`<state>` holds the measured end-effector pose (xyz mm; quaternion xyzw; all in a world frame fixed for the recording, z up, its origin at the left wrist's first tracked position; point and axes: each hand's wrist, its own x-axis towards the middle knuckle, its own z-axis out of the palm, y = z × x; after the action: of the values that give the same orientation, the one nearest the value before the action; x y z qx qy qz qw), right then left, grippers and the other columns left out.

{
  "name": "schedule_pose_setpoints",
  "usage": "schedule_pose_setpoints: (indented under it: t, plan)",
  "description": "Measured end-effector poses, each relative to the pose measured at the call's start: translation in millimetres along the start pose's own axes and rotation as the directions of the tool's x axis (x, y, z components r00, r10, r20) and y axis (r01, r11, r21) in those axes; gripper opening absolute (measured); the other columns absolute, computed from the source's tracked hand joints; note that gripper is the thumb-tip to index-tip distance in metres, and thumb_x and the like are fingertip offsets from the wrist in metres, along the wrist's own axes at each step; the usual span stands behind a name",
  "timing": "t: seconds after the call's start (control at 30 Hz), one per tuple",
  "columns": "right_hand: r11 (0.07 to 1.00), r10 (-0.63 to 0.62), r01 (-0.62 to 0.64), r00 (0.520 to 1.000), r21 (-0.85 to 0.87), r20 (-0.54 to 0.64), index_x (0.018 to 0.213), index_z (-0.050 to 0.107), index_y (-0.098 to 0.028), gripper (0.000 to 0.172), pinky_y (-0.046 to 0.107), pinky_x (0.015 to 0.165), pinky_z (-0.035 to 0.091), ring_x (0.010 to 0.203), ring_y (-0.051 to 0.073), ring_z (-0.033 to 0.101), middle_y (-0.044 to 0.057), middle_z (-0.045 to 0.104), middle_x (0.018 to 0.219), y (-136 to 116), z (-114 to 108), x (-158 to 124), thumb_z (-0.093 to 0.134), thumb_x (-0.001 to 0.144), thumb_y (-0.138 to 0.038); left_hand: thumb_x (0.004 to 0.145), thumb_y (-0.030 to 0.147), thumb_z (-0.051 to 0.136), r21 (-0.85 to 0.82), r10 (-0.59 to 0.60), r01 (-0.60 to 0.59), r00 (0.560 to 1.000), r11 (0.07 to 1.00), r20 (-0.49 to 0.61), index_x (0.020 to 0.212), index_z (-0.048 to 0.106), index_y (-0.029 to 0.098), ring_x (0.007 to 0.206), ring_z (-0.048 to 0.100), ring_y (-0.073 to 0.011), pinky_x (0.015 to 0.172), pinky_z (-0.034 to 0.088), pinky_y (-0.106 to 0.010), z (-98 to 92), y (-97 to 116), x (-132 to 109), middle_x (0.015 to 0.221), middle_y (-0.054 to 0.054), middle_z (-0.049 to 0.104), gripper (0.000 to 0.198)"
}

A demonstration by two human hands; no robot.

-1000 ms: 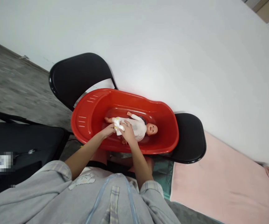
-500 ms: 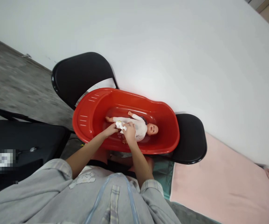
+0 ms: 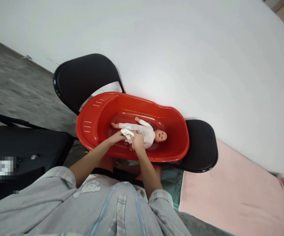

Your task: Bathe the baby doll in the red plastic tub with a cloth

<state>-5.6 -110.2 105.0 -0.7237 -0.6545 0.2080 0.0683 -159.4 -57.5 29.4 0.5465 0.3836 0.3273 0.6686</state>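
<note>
A baby doll (image 3: 148, 133) in white clothes lies on its back in a red tub (image 3: 87, 126), its head to the right and a bare foot to the left. Over the doll's legs, a small white cloth (image 3: 127, 131) is held between my two hands. My left hand (image 3: 118, 136) grips its left side, and my right hand (image 3: 137, 139) has its fingers closed on the right side. Part of the doll's near arm and leg is hidden behind my hands.
Black chair seats stand at the tub's upper left (image 3: 86, 80) and right end (image 3: 201, 146). Another black seat (image 3: 28, 147) is at the far left. A pink sheet (image 3: 230, 193) spreads at the lower right. Behind the tub rises a white wall (image 3: 181, 59).
The white cloth has changed shape between my hands and looks more spread out. Both hands stay nearly in place; the doll and tub have not moved.
</note>
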Motion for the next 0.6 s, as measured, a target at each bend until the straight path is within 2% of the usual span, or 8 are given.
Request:
schedule_pose_setpoints:
  t: [0.13,0.23,0.33,0.43,0.53,0.6]
  plan:
    - [0.995,0.066,-0.064,0.998,-0.081,0.022,0.153,0.066,-0.023,0.051,0.034,0.095,0.054,0.112,0.027,0.073,0.015,0.072,0.133,-2.0,-4.1,1.7,0.055,0.111,-0.05,0.059,0.044,0.096,-0.039,-0.04,0.043,0.996,0.998,0.085,0.112,0.076,0.016,0.122,0.069,-0.0421,0.109,0.051,-0.048,-0.1,-2.8,0.7,0.117,-0.013,0.081,0.064]
    - [0.989,0.1,-0.095,0.994,-0.109,0.044,0.155,0.063,-0.021,0.059,0.036,0.094,0.055,0.111,0.029,0.074,0.017,0.074,0.128,-3.5,-7.4,1.1,0.059,0.108,-0.056,0.06,0.042,0.096,-0.021,-0.035,0.038,0.993,0.999,0.117,0.114,0.074,0.015,0.121,0.069,-0.042,0.107,0.052,-0.049,-0.9,-3.6,1.5,0.116,-0.014,0.08,0.064]
    - [0.987,0.103,-0.092,0.991,-0.13,0.084,0.159,0.058,-0.02,0.06,0.036,0.094,0.056,0.112,0.03,0.075,0.018,0.074,0.129,-5.9,-11.3,-0.6,0.059,0.109,-0.053,0.062,0.042,0.094,0.006,-0.023,0.022,0.992,1.0,0.128,0.114,0.075,0.013,0.119,0.069,-0.0418,0.106,0.052,-0.05,-2.2,-4.6,1.3,0.115,-0.015,0.08,0.062]
    - [0.986,0.07,-0.049,0.989,-0.161,0.128,0.17,0.044,-0.021,0.067,0.038,0.096,0.058,0.113,0.031,0.075,0.02,0.068,0.139,-6.7,-12.1,-2.3,0.058,0.11,-0.047,0.064,0.044,0.091,0.038,-0.044,0.039,0.989,0.999,0.138,0.104,0.076,0.015,0.115,0.07,-0.0424,0.104,0.052,-0.05,-2.9,-5.5,0.7,0.109,-0.015,0.081,0.052]
    - [0.983,-0.009,0.032,0.991,-0.18,0.131,0.175,0.035,-0.024,0.071,0.041,0.102,0.058,0.118,0.031,0.074,0.021,0.057,0.157,-3.7,-8.3,-4.3,0.059,0.109,-0.038,0.062,0.038,0.089,0.036,-0.04,0.036,0.994,0.999,0.106,0.106,0.077,0.015,0.116,0.07,-0.0422,0.104,0.052,-0.048,-2.7,-4.6,0.8,0.112,-0.014,0.081,0.051]
    - [0.979,-0.059,0.082,0.99,-0.187,0.126,0.176,0.033,-0.026,0.076,0.042,0.108,0.057,0.124,0.031,0.072,0.02,0.046,0.169,-0.4,-5.3,-6.2,0.062,0.106,-0.025,0.064,0.034,0.086,0.023,-0.003,0.001,0.997,1.0,0.079,0.11,0.076,0.014,0.118,0.069,-0.0417,0.106,0.051,-0.047,-2.4,-2.8,1.4,0.117,-0.015,0.081,0.052]
